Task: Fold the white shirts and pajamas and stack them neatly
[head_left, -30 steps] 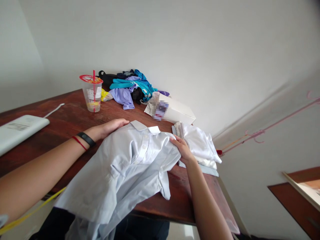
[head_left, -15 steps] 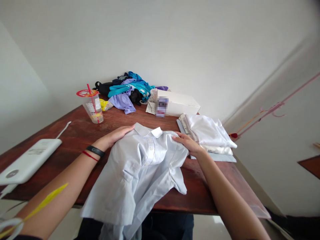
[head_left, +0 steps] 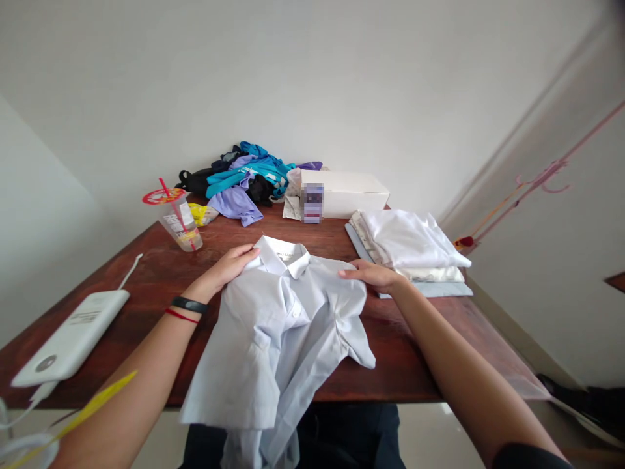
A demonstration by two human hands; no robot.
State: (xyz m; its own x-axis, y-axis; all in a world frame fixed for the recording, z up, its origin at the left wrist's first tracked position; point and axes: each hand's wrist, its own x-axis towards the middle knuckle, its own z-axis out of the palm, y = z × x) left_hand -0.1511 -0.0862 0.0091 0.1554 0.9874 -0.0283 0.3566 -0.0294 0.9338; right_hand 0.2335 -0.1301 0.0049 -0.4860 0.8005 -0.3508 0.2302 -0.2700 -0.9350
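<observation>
A pale blue short-sleeved shirt [head_left: 280, 332] lies face up on the dark wooden table [head_left: 156, 280], its lower part hanging over the near edge. My left hand [head_left: 229, 264] rests flat on the shirt's left shoulder beside the white collar. My right hand [head_left: 374, 273] presses on the right shoulder, fingers stretched toward the collar. A black band and a red string circle my left wrist.
Folded white and pale garments [head_left: 407, 251] are stacked just right of my right hand. A white box [head_left: 346, 192] and a heap of coloured clothes [head_left: 244, 179] sit at the back. A plastic cup with red straw [head_left: 178, 218] and a white power bank [head_left: 71, 339] lie left.
The view has swung left and the table now sits more centred. Both hands stayed on the shirt's shoulders; the collar area has shifted slightly away from me and the fabric bunched.
</observation>
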